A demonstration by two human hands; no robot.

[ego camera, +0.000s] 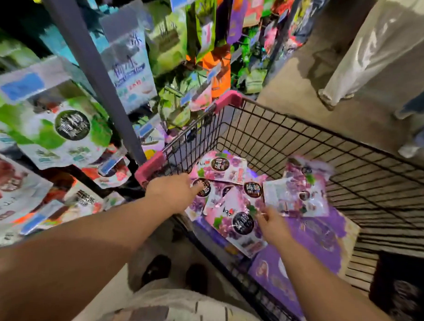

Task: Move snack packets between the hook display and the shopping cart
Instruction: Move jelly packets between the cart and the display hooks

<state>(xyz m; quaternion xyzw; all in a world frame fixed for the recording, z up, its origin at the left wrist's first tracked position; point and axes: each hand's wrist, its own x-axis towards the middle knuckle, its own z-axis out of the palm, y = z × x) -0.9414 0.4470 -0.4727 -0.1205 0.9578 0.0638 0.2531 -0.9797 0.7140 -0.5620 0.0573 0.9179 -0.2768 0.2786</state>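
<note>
A black wire shopping cart [303, 130] with pink plastic corner guards [228, 98] stands in a shop aisle on a bare grey-brown concrete floor [293, 79]. Inside it, a loose heap of glossy purple-and-white snack packets printed with grapes and a round black label [237, 223] lies on a flat purple cardboard box [318, 238] that covers much of the cart's bottom.

Touching the cart's left side is the hook display [127, 68], crowded with hanging green, white, orange and red pouches and crossed by a slanting grey metal post [89, 60].

The left hand [173, 192] reaches over the cart's near left corner, its grip spread, fingers stretched out and the fingertips touching a packet at the left of the heap. The right hand [273, 225] is over the middle of the cart with its fingers curled at the edge of a packet; motion blur hides whether the grip pinches it.

Beyond the cart's far right side stand legs in pale trousers [378, 46]. Just before the cart's near rim are two black shoes [156, 269].
</note>
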